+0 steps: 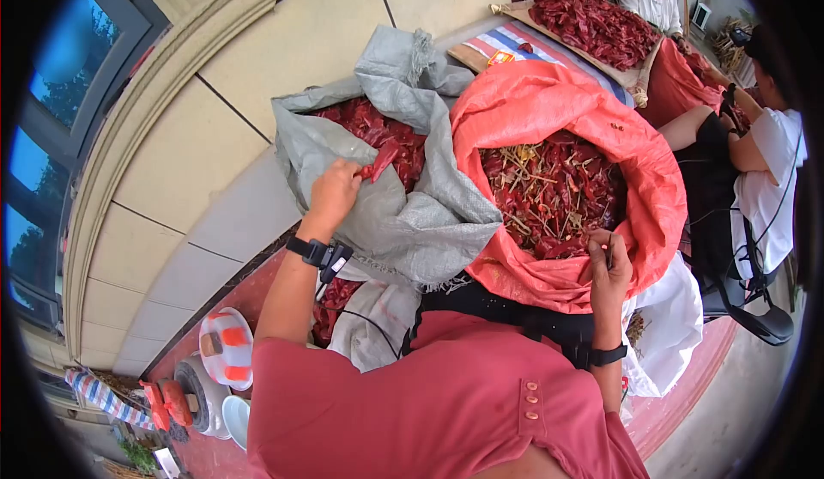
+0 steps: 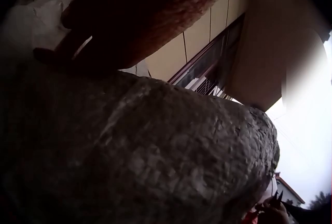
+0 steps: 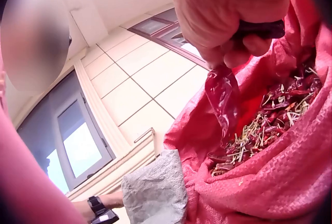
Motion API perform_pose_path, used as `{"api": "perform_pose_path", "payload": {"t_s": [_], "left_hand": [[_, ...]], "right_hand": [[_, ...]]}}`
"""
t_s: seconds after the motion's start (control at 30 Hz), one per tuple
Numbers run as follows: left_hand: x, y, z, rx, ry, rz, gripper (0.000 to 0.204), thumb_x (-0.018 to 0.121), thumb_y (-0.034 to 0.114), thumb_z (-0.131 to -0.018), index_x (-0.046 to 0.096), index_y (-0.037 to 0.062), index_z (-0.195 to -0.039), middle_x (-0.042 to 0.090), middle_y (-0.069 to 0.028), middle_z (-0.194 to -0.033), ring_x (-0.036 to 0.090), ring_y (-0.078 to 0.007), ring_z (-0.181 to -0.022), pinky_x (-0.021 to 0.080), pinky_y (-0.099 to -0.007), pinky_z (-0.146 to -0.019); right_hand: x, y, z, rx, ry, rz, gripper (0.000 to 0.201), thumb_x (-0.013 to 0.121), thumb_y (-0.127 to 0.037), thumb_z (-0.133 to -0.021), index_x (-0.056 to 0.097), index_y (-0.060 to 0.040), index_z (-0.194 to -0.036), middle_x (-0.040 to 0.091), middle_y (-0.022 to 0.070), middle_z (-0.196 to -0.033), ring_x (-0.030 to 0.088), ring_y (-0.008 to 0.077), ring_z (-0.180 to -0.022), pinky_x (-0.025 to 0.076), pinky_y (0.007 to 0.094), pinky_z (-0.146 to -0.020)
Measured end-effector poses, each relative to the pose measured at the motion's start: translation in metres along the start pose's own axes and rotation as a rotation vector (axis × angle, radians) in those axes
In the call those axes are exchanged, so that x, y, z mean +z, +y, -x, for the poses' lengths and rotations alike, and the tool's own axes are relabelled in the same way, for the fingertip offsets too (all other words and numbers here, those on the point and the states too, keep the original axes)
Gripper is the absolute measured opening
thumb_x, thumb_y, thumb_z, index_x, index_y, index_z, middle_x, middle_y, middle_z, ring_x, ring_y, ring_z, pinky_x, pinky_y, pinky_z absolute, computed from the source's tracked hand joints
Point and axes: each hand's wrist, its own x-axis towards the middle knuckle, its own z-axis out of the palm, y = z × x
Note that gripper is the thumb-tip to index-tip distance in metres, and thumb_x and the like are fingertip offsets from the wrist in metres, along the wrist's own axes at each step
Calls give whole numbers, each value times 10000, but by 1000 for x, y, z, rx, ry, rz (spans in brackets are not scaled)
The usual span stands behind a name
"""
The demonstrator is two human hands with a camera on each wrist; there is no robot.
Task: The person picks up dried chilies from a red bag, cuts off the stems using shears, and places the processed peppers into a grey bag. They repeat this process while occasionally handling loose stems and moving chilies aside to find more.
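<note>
My left hand (image 1: pixel 336 194) pinches a dried red chili (image 1: pixel 384 161) over the mouth of the grey woven sack (image 1: pixel 378 230), which holds more dried chilies (image 1: pixel 360 124). In the left wrist view the same hand (image 2: pixel 119 16) is dark above the sack wall (image 2: pixel 171 146). At the near rim of the red woven sack (image 1: pixel 549 88), my right hand (image 1: pixel 610 264) grips a wrinkled dried chili (image 3: pixel 223 97), seen hanging from the fingers in the right wrist view. A dark object (image 3: pixel 262 29) also sits in that hand's curled fingers; I cannot tell what it is. Chilies mixed with pale stems (image 1: pixel 554 187) fill the red sack.
Behind the sacks, a heap of dried chilies (image 1: pixel 592 28) lies on a raised board. Two people sit to the right, one in a white shirt (image 1: pixel 764 187) close by. A tiled wall (image 1: pixel 172 170) stands at left, near a clear plastic tub (image 1: pixel 225 348) and a pale basin (image 1: pixel 235 419).
</note>
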Motion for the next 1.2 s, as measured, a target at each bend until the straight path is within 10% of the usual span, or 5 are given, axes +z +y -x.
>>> {"api": "perform_pose_path", "payload": {"t_s": [0.23,0.43,0.7,0.87,1.2], "left_hand": [[-10,27,-50,283,266,95,338,530,157,-900,541,123,-1235,565,-148,-1133,587,-355,-954,474,-440,-795],[-7,27,-42,57,-128,-270,487,463,350,-955,381,112,-1372,509,-154,-1282,582,-349,-973,438,-458,-840],[-64,-18,27,63,-132,-459,448,458,369,-956,687,48,-744,636,-188,-707,613,-375,-772,399,-455,-812],[-111,99,46,213,198,-193,225,620,177,-856,614,38,-1033,635,-123,-956,584,-311,-867,420,-425,-783],[16,283,38,483,-371,1080,605,638,185,-888,365,-28,-1385,526,-176,-1309,517,-210,-1204,391,-333,-1018]], "right_hand": [[-11,10,4,108,5,-67,67,560,39,-903,568,-12,-947,610,24,-924,543,105,-898,419,229,-835],[-11,14,12,100,-28,-48,58,554,26,-911,570,-12,-953,612,19,-908,533,86,-840,420,212,-772],[0,22,4,155,46,-198,65,564,-36,-925,584,-32,-987,527,-29,-774,400,21,-495,309,178,-441],[8,0,-6,164,51,-263,42,598,-70,-912,608,-59,-952,526,-49,-772,427,15,-571,340,170,-475],[5,-31,-8,-96,-11,1,132,641,30,-832,625,-24,-952,619,69,-897,590,153,-786,468,264,-700]]}}
